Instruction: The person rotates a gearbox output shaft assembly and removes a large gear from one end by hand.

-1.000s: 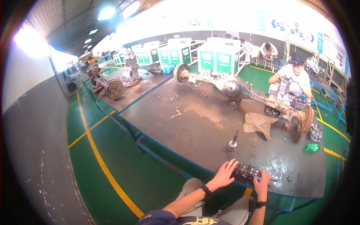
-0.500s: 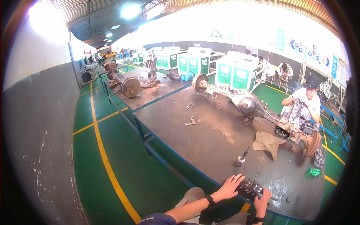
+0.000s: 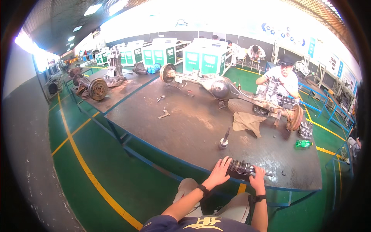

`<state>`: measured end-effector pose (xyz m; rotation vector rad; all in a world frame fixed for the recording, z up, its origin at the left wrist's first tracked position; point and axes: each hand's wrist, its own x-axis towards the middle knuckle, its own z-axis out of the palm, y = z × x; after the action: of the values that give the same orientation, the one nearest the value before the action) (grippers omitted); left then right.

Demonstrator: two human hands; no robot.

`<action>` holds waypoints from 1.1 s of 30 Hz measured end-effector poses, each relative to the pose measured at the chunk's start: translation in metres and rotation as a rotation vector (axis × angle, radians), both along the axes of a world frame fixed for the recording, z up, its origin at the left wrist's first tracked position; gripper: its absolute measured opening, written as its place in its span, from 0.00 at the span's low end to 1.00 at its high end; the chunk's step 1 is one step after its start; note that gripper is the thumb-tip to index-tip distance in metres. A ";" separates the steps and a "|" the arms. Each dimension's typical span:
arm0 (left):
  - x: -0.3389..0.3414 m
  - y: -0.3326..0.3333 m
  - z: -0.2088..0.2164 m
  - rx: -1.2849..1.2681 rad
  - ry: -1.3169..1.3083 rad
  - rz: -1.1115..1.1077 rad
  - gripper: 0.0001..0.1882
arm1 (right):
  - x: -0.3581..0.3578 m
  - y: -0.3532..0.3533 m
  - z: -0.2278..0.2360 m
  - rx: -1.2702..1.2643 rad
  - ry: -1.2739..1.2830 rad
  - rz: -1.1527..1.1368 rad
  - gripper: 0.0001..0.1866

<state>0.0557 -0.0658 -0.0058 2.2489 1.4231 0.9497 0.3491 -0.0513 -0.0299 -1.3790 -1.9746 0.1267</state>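
A dark metal gear shaft (image 3: 242, 168) with several toothed gears lies near the front edge of the workbench. My left hand (image 3: 220, 172) is closed on its left end, the fingers curving over the top. Around the right part, beside the last gear, my right hand (image 3: 257, 179) has its fingers wrapped. A thin bare end of the shaft sticks out to the right past that hand. Just beyond my left hand stands a short metal part with an upright dark stem (image 3: 224, 141).
A rusty axle housing (image 3: 221, 89) with end drums crosses the far side of the bench (image 3: 181, 127). A brown cloth (image 3: 249, 123), a green bottle (image 3: 303, 144) and a small lever part (image 3: 164, 113) lie on it. A co-worker (image 3: 284, 77) handles a metal casing across the bench.
My view has turned to the right, so the whole bench appears further left. Both hands stay on the gear shaft, with little visible shift against the bench.
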 end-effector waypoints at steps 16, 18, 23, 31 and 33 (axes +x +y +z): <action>0.004 -0.002 -0.007 0.019 0.080 0.024 0.56 | 0.004 -0.014 0.003 -0.102 -0.017 -0.007 0.37; 0.002 -0.002 -0.007 0.016 0.096 0.041 0.57 | 0.004 -0.015 0.006 -0.121 -0.048 0.009 0.37; 0.002 -0.006 -0.004 -0.022 0.094 0.046 0.58 | 0.012 -0.010 0.003 -0.206 -0.058 0.032 0.37; 0.005 -0.007 -0.006 -0.040 0.133 0.083 0.61 | 0.010 0.003 -0.003 -0.121 -0.163 0.015 0.37; 0.008 -0.009 -0.004 -0.040 0.138 0.073 0.61 | 0.011 0.004 -0.004 -0.070 -0.180 0.015 0.37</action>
<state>0.0638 -0.0745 -0.0101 2.2854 1.5782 0.7938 0.3597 -0.0475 -0.0343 -1.4652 -2.1466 0.0812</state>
